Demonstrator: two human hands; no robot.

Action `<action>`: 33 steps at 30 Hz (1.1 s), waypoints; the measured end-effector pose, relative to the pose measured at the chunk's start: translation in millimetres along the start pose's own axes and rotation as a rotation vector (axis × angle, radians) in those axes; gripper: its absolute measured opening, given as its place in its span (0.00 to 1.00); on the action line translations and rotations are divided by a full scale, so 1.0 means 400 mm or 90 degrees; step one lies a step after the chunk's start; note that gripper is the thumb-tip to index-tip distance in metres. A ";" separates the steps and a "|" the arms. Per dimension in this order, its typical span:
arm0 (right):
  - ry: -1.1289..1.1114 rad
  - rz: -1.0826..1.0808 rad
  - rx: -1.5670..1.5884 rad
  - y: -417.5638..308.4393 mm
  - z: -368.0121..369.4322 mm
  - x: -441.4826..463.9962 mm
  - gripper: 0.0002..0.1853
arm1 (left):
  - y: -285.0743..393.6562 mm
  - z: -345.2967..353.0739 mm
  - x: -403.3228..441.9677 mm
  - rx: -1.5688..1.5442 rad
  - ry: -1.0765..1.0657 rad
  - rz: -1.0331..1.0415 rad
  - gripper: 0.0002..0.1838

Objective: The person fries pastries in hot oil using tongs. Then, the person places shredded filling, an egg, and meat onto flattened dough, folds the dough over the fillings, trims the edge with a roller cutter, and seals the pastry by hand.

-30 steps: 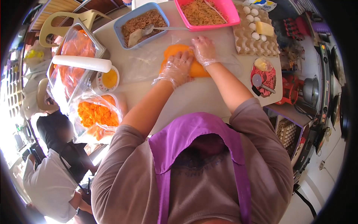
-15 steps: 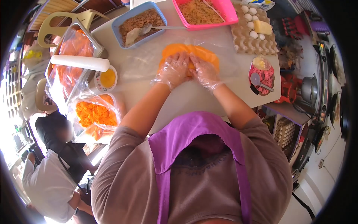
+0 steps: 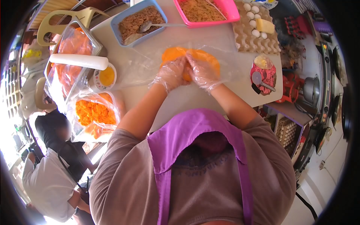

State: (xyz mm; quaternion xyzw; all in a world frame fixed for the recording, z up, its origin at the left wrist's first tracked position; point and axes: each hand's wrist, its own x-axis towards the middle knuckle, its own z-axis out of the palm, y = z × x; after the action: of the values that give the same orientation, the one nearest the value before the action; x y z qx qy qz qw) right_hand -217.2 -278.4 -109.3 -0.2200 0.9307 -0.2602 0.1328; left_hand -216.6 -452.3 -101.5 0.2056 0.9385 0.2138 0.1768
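An orange sheet of dough (image 3: 205,58) lies on clear plastic (image 3: 140,69) on the white table. Both hands wear thin clear plastic gloves. My left hand (image 3: 173,72) rests on the left part of the dough, its fingers pressed together. My right hand (image 3: 199,70) lies on the dough beside it, and the fingertips of both meet near the dough's middle. Whether the fingers pinch any dough is hidden from above.
Blue tub of brown filling (image 3: 165,15), pink tub (image 3: 210,25) and egg tray (image 3: 258,47) stand behind. White roller (image 3: 79,62), yellow liquid cup (image 3: 107,76) and bagged orange mash (image 3: 95,112) are left. A red plate (image 3: 267,79) is right. Two people are at left.
My right hand has come from the dough's right upper edge to beside my left hand. Both hands now sit slightly lower, with fingertips together.
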 end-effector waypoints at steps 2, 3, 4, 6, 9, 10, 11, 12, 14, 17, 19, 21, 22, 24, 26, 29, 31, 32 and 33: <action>0.108 -0.091 0.023 0.051 0.075 -0.002 0.29 | -0.005 -0.007 0.000 -0.027 -0.014 -0.008 0.45; 0.115 -0.092 0.034 0.046 0.072 -0.003 0.29 | -0.009 0.000 -0.003 -0.036 0.002 -0.001 0.45; 0.124 -0.093 0.044 0.042 0.069 -0.007 0.29 | -0.015 0.006 -0.003 -0.044 0.019 0.007 0.44; 0.085 -0.069 0.037 0.030 0.049 -0.002 0.30 | -0.018 0.012 -0.007 -0.044 0.025 -0.002 0.43; -0.001 -0.025 0.052 0.018 0.024 0.007 0.30 | -0.007 0.016 -0.008 -0.043 0.011 -0.016 0.43; 0.008 -0.033 0.105 0.027 0.038 0.009 0.29 | -0.005 0.016 -0.008 -0.041 0.004 -0.022 0.44; 0.018 -0.043 0.157 0.036 0.050 0.012 0.29 | -0.008 0.019 -0.007 -0.045 -0.002 -0.023 0.45; 0.033 -0.064 0.123 0.045 0.060 0.014 0.29 | -0.013 0.019 -0.008 -0.049 -0.006 -0.024 0.46; 0.059 -0.106 0.060 0.064 0.081 0.009 0.30 | -0.016 0.023 -0.016 -0.051 -0.005 -0.033 0.48; 0.005 -0.087 -0.021 0.035 0.037 0.006 0.32 | 0.003 0.023 -0.026 -0.043 -0.002 -0.057 0.51; -0.005 -0.092 -0.074 0.032 0.035 -0.002 0.33 | 0.005 0.037 -0.025 -0.040 -0.017 -0.079 0.52; -0.004 -0.094 -0.082 0.038 0.036 -0.003 0.34 | 0.002 0.051 -0.038 -0.048 0.030 -0.079 0.52; -0.001 -0.094 -0.062 0.042 0.042 -0.008 0.34 | 0.000 0.057 -0.045 -0.052 0.051 -0.080 0.52; 0.007 -0.095 -0.027 0.054 0.053 -0.014 0.35 | -0.009 0.064 -0.044 -0.056 0.046 -0.081 0.53; 0.010 -0.103 0.005 0.069 0.062 -0.016 0.36 | -0.016 0.071 -0.047 -0.071 0.044 -0.081 0.53; 0.026 -0.111 0.040 0.089 0.077 -0.016 0.36 | -0.036 0.084 -0.048 -0.094 0.051 -0.071 0.55; 0.026 -0.113 0.045 0.092 0.080 -0.017 0.36 | -0.042 0.095 -0.048 -0.098 0.059 -0.064 0.56; 0.025 -0.114 0.048 0.095 0.081 -0.020 0.36 | -0.044 0.101 -0.049 -0.105 0.076 -0.058 0.56; 0.027 -0.117 0.055 0.097 0.081 -0.021 0.36 | -0.045 0.107 -0.050 -0.112 0.093 -0.052 0.56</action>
State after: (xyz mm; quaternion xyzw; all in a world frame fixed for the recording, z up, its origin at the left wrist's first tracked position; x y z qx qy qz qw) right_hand -211.5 -258.5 -155.9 -0.2930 0.8972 -0.3157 0.0981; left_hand -187.1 -462.4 -141.3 0.1347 0.9341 0.3024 0.1338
